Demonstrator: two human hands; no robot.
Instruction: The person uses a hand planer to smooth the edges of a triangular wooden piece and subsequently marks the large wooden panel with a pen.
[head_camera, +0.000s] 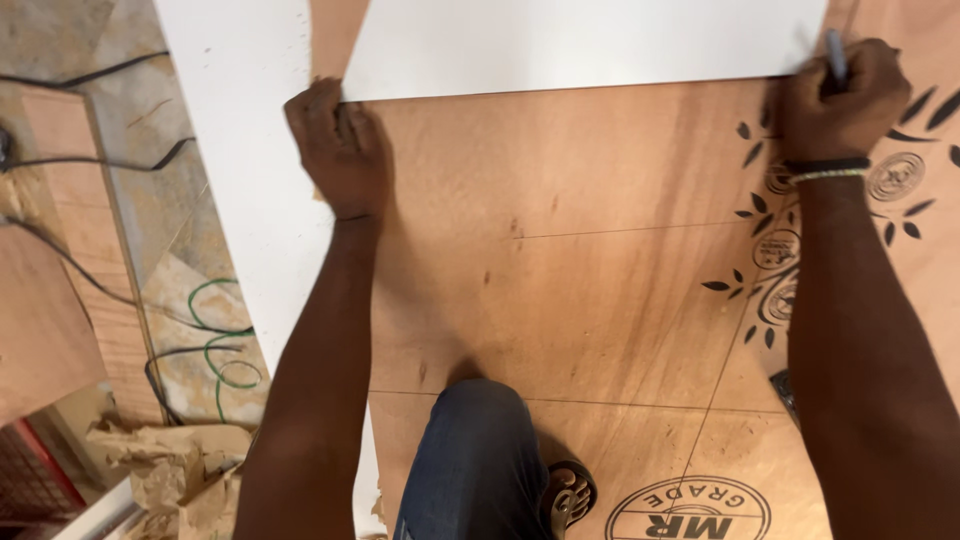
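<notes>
Left hand: our left hand (338, 150) lies flat, fingers together, pressing on the corner of the white board (585, 40).
Right hand: our right hand (840, 100) is curled tight, pinching a grey pen (836, 55) at the white board's edge.
Wrist: we see a black and white band (826, 170) on the right wrist.
White board: it lies on top of the brown wood sheet (580, 270), at the far end.
Wood sheet: it has thin lines and black leaf stamps (765, 260).
Knee: our knee in blue jeans (475, 450) rests on the wood sheet.
Floor: green and black wires (215, 340) lie to the left, near crumpled brown paper (175, 465).
</notes>
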